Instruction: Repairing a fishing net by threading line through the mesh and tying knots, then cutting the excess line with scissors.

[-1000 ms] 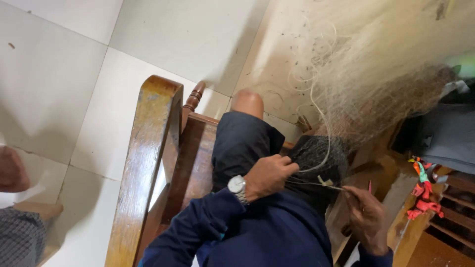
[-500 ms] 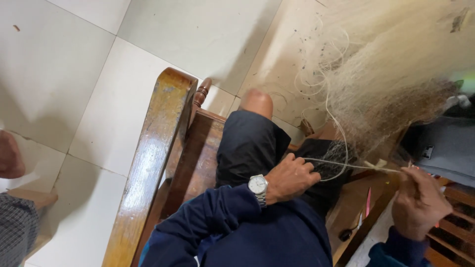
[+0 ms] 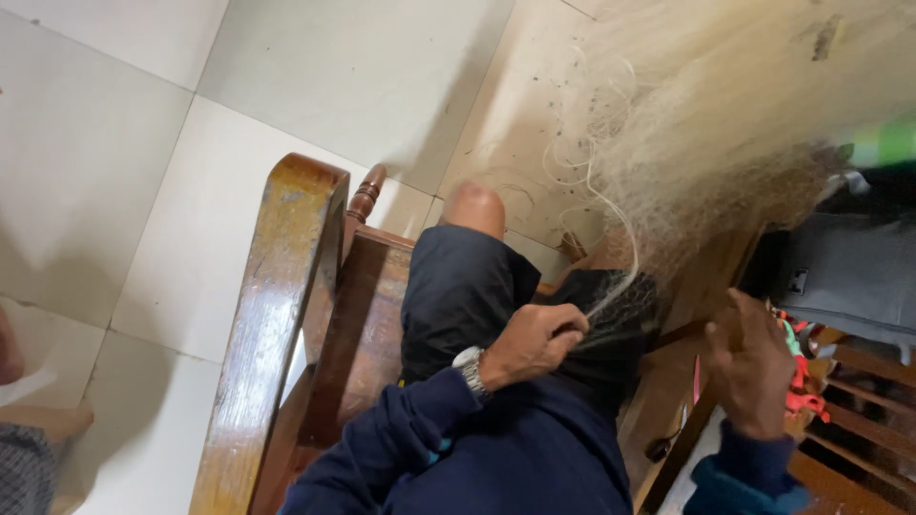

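Observation:
My left hand [image 3: 532, 341], with a silver wristwatch [image 3: 468, 366] on it, rests on my lap with its fingers pinched on strands of a pale fishing net [image 3: 725, 124]. The net spreads in a fine, heaped mass over the floor at the upper right, and a white cord [image 3: 599, 205] runs from it down to my left hand. My right hand [image 3: 754, 367] hovers to the right of my lap, blurred, with its fingers loosely curled. Whether it holds a thread I cannot make out. I wear dark shorts [image 3: 468, 296] and a navy sleeve.
I sit in a wooden chair with a glossy armrest [image 3: 277, 315] on my left. White floor tiles [image 3: 143, 191] lie beyond. Another person's foot [image 3: 43, 420] shows at the lower left. A grey bag [image 3: 849, 277] and a red-green bundle [image 3: 800, 377] sit on the right.
My right hand, stretched out to the right with a taut thread half a second ago, has come back a little and lifted. My left hand keeps its pinch on the net.

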